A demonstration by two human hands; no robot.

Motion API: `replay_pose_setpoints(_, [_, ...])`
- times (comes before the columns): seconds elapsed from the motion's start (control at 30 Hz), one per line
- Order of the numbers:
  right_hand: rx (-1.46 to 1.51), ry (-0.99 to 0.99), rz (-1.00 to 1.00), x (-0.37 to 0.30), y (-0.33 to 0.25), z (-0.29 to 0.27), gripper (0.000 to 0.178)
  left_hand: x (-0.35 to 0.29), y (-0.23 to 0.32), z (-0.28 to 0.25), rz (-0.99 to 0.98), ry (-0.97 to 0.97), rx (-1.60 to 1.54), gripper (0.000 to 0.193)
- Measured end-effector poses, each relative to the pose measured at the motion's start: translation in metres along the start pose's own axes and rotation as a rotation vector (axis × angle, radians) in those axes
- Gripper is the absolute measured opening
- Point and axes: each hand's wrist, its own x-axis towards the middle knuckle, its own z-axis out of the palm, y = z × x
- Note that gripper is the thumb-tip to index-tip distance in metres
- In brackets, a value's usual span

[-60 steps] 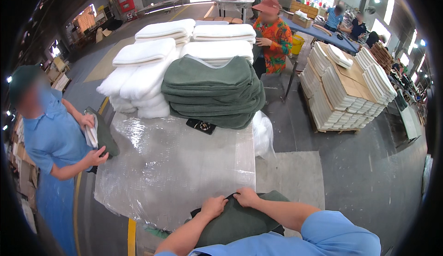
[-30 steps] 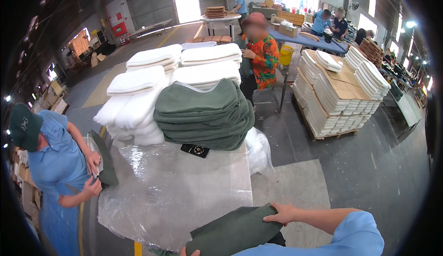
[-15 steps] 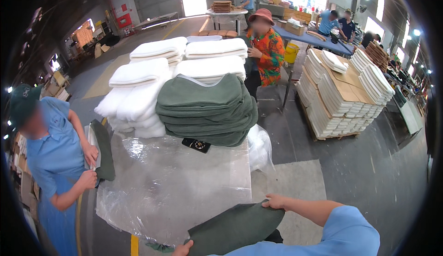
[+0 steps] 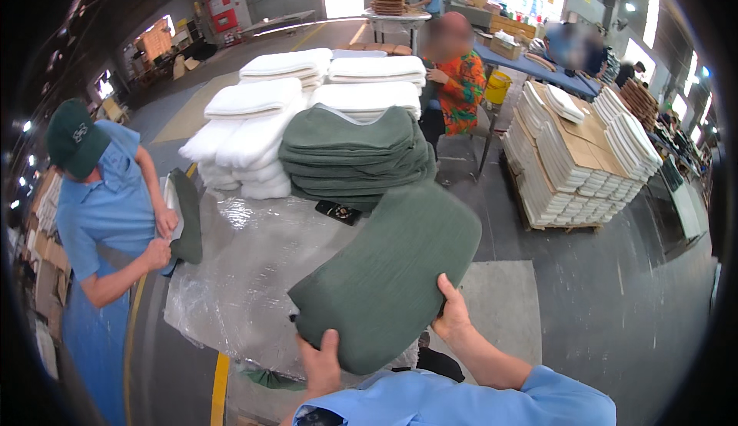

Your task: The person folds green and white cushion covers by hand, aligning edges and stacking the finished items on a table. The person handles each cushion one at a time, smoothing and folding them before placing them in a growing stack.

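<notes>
Raised over the near side of the table is a dark green fabric cushion cover [image 4: 388,272], tilted with its broad face toward me. My left hand [image 4: 320,358] grips its lower left edge, thumb on the face and fingers behind. My right hand [image 4: 452,312] is closed on the right edge, its thumb on the front and its other fingers hidden. Beyond the cover a stack of similar green covers [image 4: 354,153] rests on the table [image 4: 238,272], which is wrapped in clear plastic. Beside that stack lies a flat black object [image 4: 338,212] with a patterned face.
Folded white padding [image 4: 254,99] is piled at the table's far left. A co-worker [image 4: 104,195] at the left holds a green and white piece; another person [image 4: 459,80] stands beyond the stacks. To the right, a pallet carries white pads [image 4: 569,172]. A yellow bucket [image 4: 497,86] stands behind.
Both my hands have lifted the green cover from the table's near edge, turning it from nearly level to upright and tilted. My head view has shifted slightly.
</notes>
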Motion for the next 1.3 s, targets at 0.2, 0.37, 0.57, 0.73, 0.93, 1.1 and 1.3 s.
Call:
replay_pose_setpoints(0.2, [-0.256, -0.204, -0.118, -0.014, -0.035, 0.023, 0.073, -0.025, -0.017, -0.005, -0.098, -0.366, -0.16, 0.069])
replay_pose_setpoints(0.37, [-0.564, -0.427, -0.246, -0.032, -0.078, 0.053, 0.061, 0.025, -0.041, -0.091, -0.537, -0.543, -0.156, 0.057])
replay_pose_setpoints(0.57, [-1.532, -0.903, -0.546, -0.078, -0.078, 0.09, 0.06, 0.095, -0.02, -0.128, -0.457, -0.84, -0.568, 0.095])
replay_pose_setpoints(0.73, [-1.756, -1.297, -0.85, -0.079, -0.041, 0.086, 0.067, 0.11, -0.02, -0.119, -0.717, -0.949, 0.109, 0.069])
replay_pose_setpoints(0.93, [-1.825, -1.411, -1.012, -0.065, -0.021, 0.072, 0.057, 0.102, -0.069, -0.067, -0.406, -0.888, 0.595, 0.044])
replay_pose_setpoints(1.1, [-1.911, -1.504, -0.931, -0.052, -0.002, 0.039, 0.056, 0.086, -0.107, -0.029, -0.155, -0.754, 0.893, 0.049])
replay_pose_setpoints(1.3, [-1.866, -1.705, -0.516, -0.032, 0.015, 0.013, 0.061, 0.047, -0.152, -0.033, -0.179, -0.531, 0.984, 0.044])
